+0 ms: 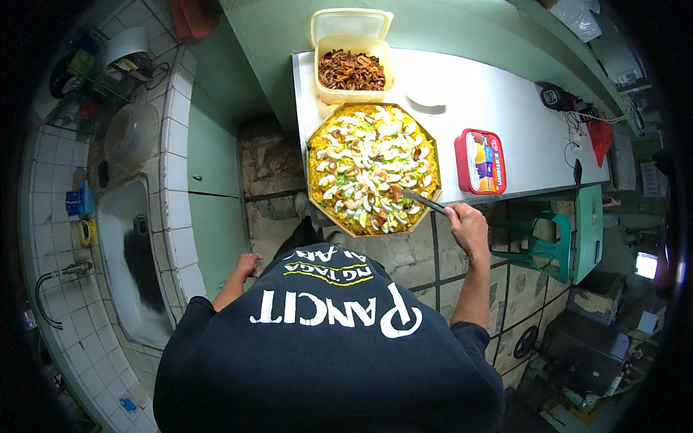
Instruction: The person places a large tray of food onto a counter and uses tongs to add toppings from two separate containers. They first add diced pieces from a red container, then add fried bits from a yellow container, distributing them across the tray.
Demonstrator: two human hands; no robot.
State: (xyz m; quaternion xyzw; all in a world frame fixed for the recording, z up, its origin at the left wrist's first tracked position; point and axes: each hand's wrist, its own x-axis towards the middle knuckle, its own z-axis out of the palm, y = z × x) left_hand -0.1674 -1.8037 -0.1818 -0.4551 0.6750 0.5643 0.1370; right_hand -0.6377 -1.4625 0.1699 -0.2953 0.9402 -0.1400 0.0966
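Note:
In my right hand (469, 229) is a slim dark-handled utensil (432, 204), its far end resting at the right part of the food. Whether it is tongs or a fork is too small to tell. The food is a bed of yellow noodles topped with boiled egg slices (372, 162), green bits and brown-orange pieces. It fills an octagonal tray (312, 189) at the table's near edge. My left hand (249, 265) hangs low by my side, away from the table, fingers curled and nothing visible in them.
Behind the tray stands an open plastic container (355, 95) of brown strips (351, 70), lid (351, 24) tilted back. A red tub (481, 162) and a white lid-like disc (426, 99) lie on the white table (527, 130). Left is a sink (119, 209); right, a green chair (552, 249).

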